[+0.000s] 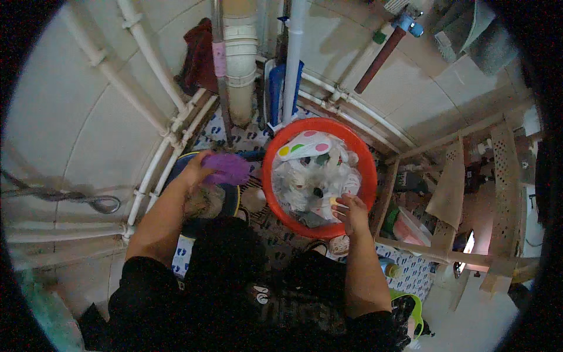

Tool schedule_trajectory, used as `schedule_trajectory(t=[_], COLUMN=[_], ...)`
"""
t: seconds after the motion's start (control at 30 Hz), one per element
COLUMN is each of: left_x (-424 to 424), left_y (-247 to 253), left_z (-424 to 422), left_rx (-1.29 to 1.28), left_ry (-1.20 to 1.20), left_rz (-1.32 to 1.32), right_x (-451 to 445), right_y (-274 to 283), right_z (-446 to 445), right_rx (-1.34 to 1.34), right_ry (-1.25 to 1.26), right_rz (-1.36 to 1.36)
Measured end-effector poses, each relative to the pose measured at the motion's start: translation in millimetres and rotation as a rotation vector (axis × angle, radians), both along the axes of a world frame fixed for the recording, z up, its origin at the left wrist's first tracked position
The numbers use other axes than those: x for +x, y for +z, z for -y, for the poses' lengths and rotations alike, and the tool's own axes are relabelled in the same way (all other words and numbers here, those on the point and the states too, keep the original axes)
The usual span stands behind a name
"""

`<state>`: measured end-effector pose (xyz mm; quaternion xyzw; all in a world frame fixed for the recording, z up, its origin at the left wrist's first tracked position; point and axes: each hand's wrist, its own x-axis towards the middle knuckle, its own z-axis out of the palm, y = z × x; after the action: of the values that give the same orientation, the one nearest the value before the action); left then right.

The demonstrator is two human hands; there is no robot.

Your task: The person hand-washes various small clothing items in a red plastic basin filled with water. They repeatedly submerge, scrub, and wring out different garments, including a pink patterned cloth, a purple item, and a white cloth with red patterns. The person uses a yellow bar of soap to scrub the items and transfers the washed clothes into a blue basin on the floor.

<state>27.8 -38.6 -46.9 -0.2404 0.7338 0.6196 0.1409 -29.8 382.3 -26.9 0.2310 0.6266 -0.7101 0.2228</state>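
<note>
My left hand (196, 171) grips a purple object (226, 169), blurred, its kind unclear. It is held over a dark basin (231, 200) with a yellow rim, in which something brownish shows. My right hand (352, 212) is over the right inner side of a red plastic basin (370, 176), its fingers apart, beside a small yellowish thing (335, 202). Whether the fingers touch that thing cannot be told. Whitish wet-looking items fill the red basin, along with a white piece (306, 146) bearing coloured dots.
White pipes (151, 176) run along the tiled walls. A blue board-like object (277, 94) stands behind the red basin, near a thick drainpipe (241, 66). A beige shelf rack (455, 185) stands at right, a green-rimmed bin (418, 308) at lower right.
</note>
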Motion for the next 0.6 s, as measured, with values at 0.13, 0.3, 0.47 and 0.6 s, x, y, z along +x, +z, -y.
schedule_trajectory(t=[0.13, 0.3, 0.47, 0.6], left_x=[87.9, 150.9, 120.2, 67.0], left_y=[-100.8, -180.9, -103.4, 15.3], left_z=[53.6, 71.4, 64.2, 24.8], left_rx=[-0.240, -1.261, -0.707, -0.690], left_ry=[-0.028, -0.886, -0.147, 0.007], left_rz=[-0.101, 0.298, 0.081, -0.302], right_x=[19.6, 42.8, 55.2, 46.0], right_y=[5.5, 22.7, 28.5, 29.1], right_z=[-16.6, -22.7, -33.0, -39.1], right_rx=[-0.034, 0.092, 0.128, 0.169], right_ry=[0.011, 0.101, 0.148, 0.104], right_rz=[-0.050, -0.110, -0.181, -0.193])
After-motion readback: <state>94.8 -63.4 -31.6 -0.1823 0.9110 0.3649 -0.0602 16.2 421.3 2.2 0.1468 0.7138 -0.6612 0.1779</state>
